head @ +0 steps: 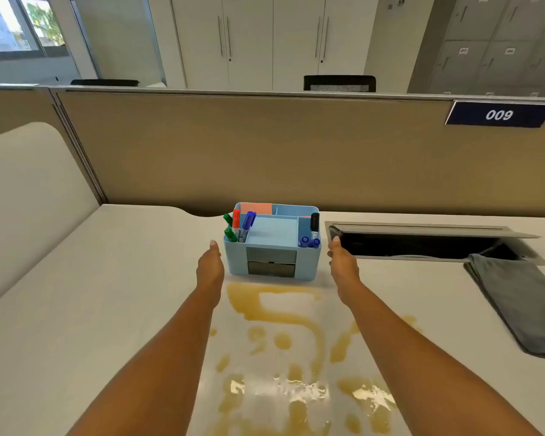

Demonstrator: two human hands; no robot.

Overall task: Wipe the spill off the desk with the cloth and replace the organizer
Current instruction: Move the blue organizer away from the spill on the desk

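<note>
Standing at the back of the desk (92,294), the blue organizer (272,247) is flanked by two open hands: the left hand (210,265) is held just beside its left wall, the right hand (342,262) just beside its right wall. Nothing is gripped; whether the walls are touched cannot be told. Markers (241,226) are kept in its compartments. A yellow-brown spill (280,309) is spread directly in front of it. The grey cloth (523,303) is laid folded at the right, near an open cable hatch (422,243).
</note>
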